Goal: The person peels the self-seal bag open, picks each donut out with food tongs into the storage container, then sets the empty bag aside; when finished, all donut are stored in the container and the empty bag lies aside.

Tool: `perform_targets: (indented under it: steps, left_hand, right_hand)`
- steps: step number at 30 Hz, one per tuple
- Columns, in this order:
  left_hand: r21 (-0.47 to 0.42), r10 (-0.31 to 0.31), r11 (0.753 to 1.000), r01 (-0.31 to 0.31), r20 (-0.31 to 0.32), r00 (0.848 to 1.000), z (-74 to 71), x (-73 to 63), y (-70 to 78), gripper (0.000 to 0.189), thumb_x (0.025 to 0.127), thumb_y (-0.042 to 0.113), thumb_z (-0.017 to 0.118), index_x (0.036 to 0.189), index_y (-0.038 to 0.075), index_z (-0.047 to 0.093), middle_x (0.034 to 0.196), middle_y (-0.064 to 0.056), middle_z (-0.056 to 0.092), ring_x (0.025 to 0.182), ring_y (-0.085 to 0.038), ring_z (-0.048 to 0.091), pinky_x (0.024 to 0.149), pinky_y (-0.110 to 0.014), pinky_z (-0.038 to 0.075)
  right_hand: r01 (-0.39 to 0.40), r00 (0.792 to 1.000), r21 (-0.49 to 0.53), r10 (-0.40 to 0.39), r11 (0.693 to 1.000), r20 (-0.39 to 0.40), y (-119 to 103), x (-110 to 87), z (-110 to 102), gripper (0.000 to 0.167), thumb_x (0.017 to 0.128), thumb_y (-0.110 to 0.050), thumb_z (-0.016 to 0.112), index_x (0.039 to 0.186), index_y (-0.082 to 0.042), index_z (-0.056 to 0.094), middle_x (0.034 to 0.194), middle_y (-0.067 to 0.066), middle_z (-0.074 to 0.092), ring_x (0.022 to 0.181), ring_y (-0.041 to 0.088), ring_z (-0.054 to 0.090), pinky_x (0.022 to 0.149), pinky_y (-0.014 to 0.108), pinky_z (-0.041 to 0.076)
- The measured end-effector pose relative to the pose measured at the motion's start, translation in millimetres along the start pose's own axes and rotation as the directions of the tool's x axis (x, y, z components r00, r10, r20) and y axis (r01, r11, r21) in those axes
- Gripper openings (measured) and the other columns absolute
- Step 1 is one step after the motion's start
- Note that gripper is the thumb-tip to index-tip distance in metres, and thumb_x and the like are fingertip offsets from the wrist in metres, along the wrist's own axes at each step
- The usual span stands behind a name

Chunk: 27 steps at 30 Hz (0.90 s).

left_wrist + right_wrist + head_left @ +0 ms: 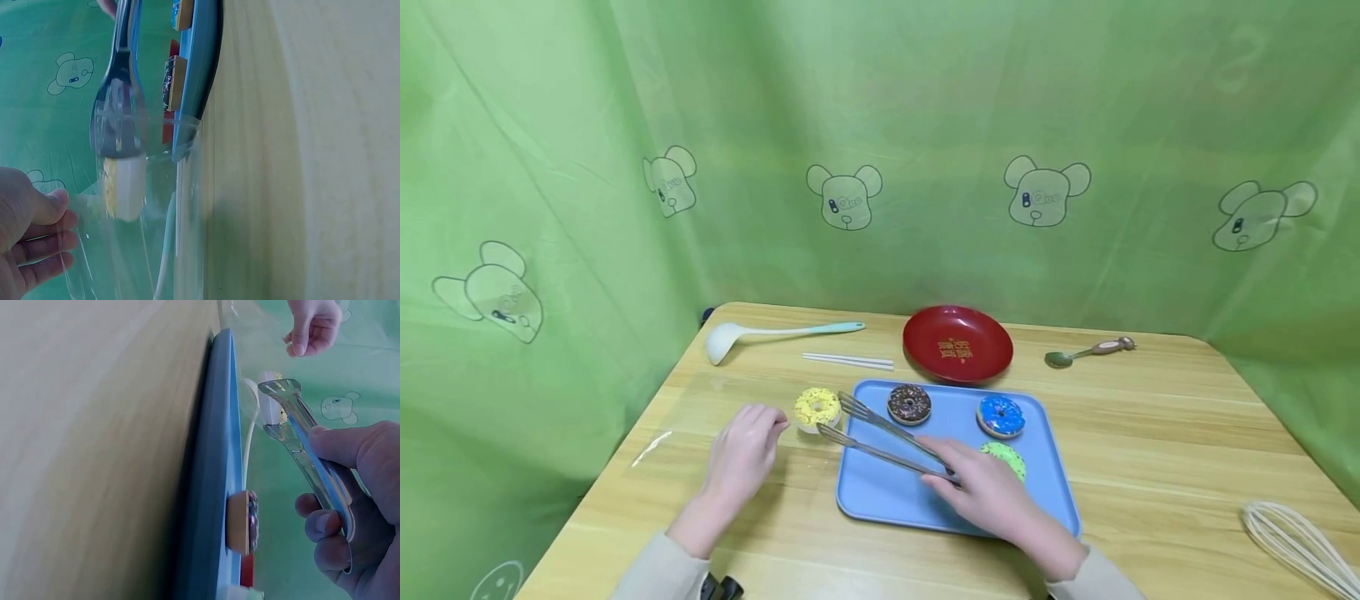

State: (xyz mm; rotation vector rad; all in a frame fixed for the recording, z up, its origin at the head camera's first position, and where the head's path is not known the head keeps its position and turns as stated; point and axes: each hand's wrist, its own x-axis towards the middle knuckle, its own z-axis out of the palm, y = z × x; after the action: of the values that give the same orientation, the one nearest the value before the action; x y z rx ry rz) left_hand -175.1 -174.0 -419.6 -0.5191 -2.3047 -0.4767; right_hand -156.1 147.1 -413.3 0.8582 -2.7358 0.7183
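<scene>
My left hand [743, 450] pinches the edge of a clear plastic bag [87, 250], whose sheet is faint in the head view. In my right hand [985, 487] I grip metal tongs [887, 458], their two tips spread slightly. A yellow-topped donut [817, 408] with a pale base is at those tips, by the bag's mouth. Whether the tips still touch it I cannot tell. On the blue tray [880, 504] lie a chocolate donut [909, 403], a blue donut [1001, 416] and a green donut [1006, 457], the last partly hidden behind my right hand.
Behind the tray sits a red plate [957, 333]. A ladle [775, 332] and chopsticks [847, 362] lie at the back left, a small spoon [1086, 352] at the back right. A whisk [1300, 542] rests near the right edge. Green curtain [925, 125] surrounds the table.
</scene>
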Motion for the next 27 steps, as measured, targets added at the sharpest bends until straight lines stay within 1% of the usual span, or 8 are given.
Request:
perform_targets:
  steps: [3, 6, 12, 14, 17, 20, 23, 27]
  left_hand:
    - [-0.001, -0.004, 1.000, 0.004, 0.007, 1.000, -0.2, 0.6, 0.6, 0.013, 0.075, 0.003, 0.074, 0.079, 0.008, 0.063, 0.073, -0.001, 0.062, 0.066, -0.015, 0.055, 0.055, -0.026, 0.050]
    - [-0.004, -0.004, 1.000, 0.004, 0.013, 1.000, -0.3, 0.7, 1.1, 0.012, 0.075, 0.003, 0.074, 0.079, 0.008, 0.063, 0.074, -0.001, 0.061, 0.066, -0.015, 0.055, 0.055, -0.025, 0.050]
    - [-0.003, 0.032, 0.999, -0.032, -0.020, 0.999, 0.7, 0.1, 0.3, 0.014, 0.074, 0.002, 0.075, 0.078, 0.007, 0.063, 0.073, -0.002, 0.061, 0.065, -0.016, 0.056, 0.053, -0.025, 0.050]
    - [-0.003, 0.036, 0.999, -0.036, -0.023, 0.999, 1.0, 0.0, 0.2, 0.014, 0.074, 0.002, 0.075, 0.078, 0.007, 0.063, 0.073, -0.001, 0.061, 0.065, -0.016, 0.055, 0.054, -0.025, 0.050]
    - [-0.005, 0.034, 0.999, -0.034, -0.015, 0.999, 1.3, 0.0, 0.5, 0.013, 0.074, 0.002, 0.075, 0.078, 0.007, 0.063, 0.073, -0.001, 0.061, 0.066, -0.016, 0.055, 0.054, -0.025, 0.050]
    - [-0.006, 0.028, 1.000, -0.028, -0.008, 1.000, 1.5, 0.3, 1.0, 0.013, 0.075, 0.002, 0.075, 0.078, 0.007, 0.063, 0.073, -0.001, 0.062, 0.066, -0.016, 0.056, 0.055, -0.025, 0.051]
    - [-0.009, 0.027, 1.000, -0.027, -0.006, 1.000, 1.4, 0.8, 1.7, 0.013, 0.075, 0.002, 0.075, 0.078, 0.007, 0.063, 0.074, -0.001, 0.062, 0.067, -0.016, 0.056, 0.055, -0.026, 0.051]
    - [-0.008, 0.026, 1.000, -0.026, -0.003, 1.000, 1.7, 1.5, 2.3, 0.012, 0.075, 0.003, 0.075, 0.078, 0.007, 0.063, 0.074, -0.001, 0.062, 0.067, -0.017, 0.057, 0.056, -0.027, 0.051]
  right_hand:
    - [0.007, 1.000, -0.008, -0.007, 1.000, -0.022, 4.4, -9.1, -5.5, 0.049, 0.083, -0.029, 0.070, 0.129, -0.020, 0.055, 0.114, -0.004, 0.063, 0.094, 0.009, 0.060, 0.076, 0.032, 0.054]
    - [-0.003, 1.000, -0.014, 0.002, 1.000, -0.030, 6.8, -19.9, -12.2, 0.049, 0.083, -0.028, 0.071, 0.129, -0.021, 0.055, 0.116, -0.004, 0.062, 0.099, 0.010, 0.060, 0.078, 0.034, 0.054]
    - [-0.083, 0.996, -0.032, 0.082, 0.996, -0.029, 5.8, -42.0, -30.6, 0.048, 0.083, -0.028, 0.071, 0.128, -0.026, 0.055, 0.117, -0.008, 0.061, 0.100, 0.008, 0.059, 0.079, 0.032, 0.054]
    - [-0.100, 0.994, -0.041, 0.099, 0.994, -0.037, 6.1, -49.4, -36.1, 0.047, 0.083, -0.029, 0.071, 0.128, -0.027, 0.055, 0.115, -0.010, 0.061, 0.096, 0.006, 0.058, 0.076, 0.029, 0.054]
    - [-0.123, 0.992, -0.040, 0.121, 0.992, -0.039, 8.4, -60.9, -42.2, 0.047, 0.083, -0.030, 0.070, 0.128, -0.029, 0.055, 0.103, -0.013, 0.060, 0.085, 0.003, 0.055, 0.068, 0.023, 0.052]
    - [-0.134, 0.991, -0.052, 0.133, 0.990, -0.028, 11.5, -72.4, -46.2, 0.046, 0.084, -0.032, 0.069, 0.128, -0.029, 0.055, 0.101, -0.014, 0.059, 0.082, 0.003, 0.054, 0.065, 0.022, 0.052]
    - [-0.126, 0.992, -0.090, 0.125, 0.988, -0.018, 14.9, -83.0, -48.7, 0.045, 0.084, -0.034, 0.069, 0.126, -0.027, 0.056, 0.109, -0.010, 0.061, 0.088, 0.006, 0.059, 0.071, 0.027, 0.054]
    - [-0.129, 0.991, -0.112, 0.131, 0.985, 0.009, 18.2, -93.7, -50.7, 0.043, 0.086, -0.038, 0.065, 0.126, -0.025, 0.057, 0.110, -0.008, 0.062, 0.090, 0.008, 0.061, 0.071, 0.029, 0.055]
